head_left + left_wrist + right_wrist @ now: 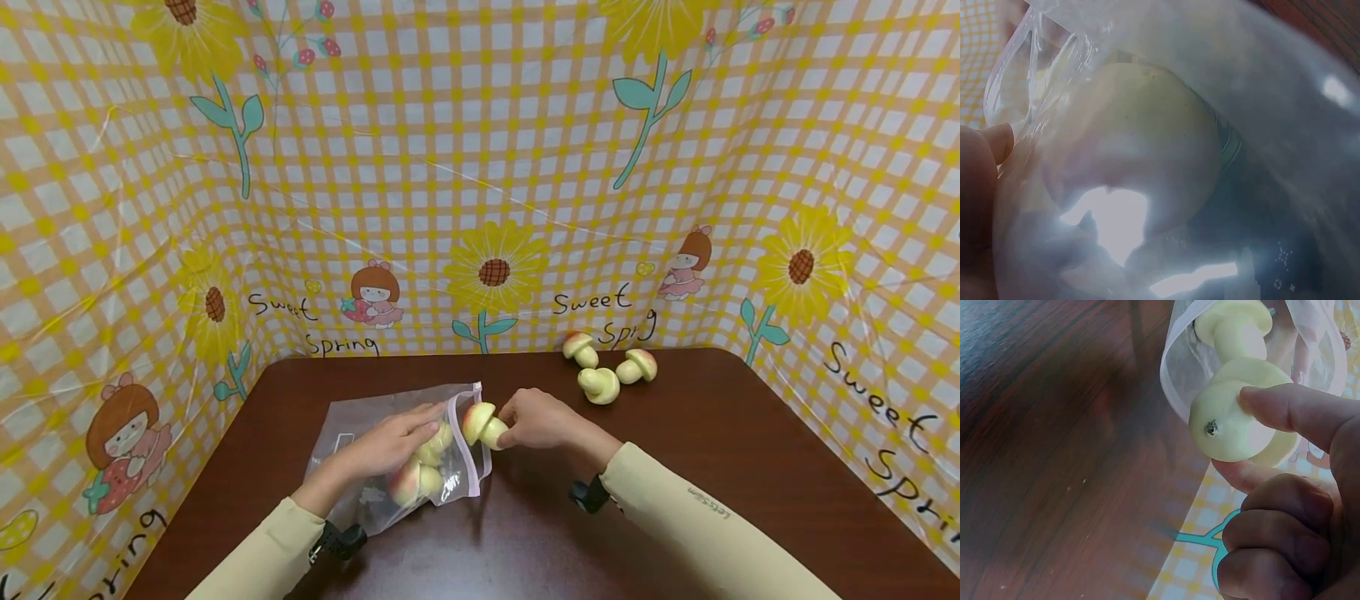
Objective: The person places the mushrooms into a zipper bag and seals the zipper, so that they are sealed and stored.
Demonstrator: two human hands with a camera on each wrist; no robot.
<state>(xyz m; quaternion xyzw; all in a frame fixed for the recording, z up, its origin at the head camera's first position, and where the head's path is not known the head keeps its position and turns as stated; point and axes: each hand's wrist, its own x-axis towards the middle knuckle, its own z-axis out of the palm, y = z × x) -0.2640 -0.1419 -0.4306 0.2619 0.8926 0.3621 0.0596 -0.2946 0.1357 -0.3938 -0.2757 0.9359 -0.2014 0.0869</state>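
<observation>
My right hand point(542, 419) pinches a toy mushroom point(480, 423) by its pale stem, between thumb point(1272, 405) and index finger. Its red-and-yellow cap points left into the mouth of a clear zip bag point(341, 425) with a pale pink zip edge. Across the top of the bag lies my left hand point(397, 442), fingers stretched toward the mouth. Inside are more toy mushrooms point(415, 483), partly covered by that hand. Close up in the left wrist view, one mushroom point(1141, 137) shows through the shiny film, beside my left thumb point(1000, 142).
Three more toy mushrooms point(598, 386) lie at the back right of the dark brown table point(697, 467). A checked cloth point(420, 208) with sunflowers hangs as walls behind and on both sides.
</observation>
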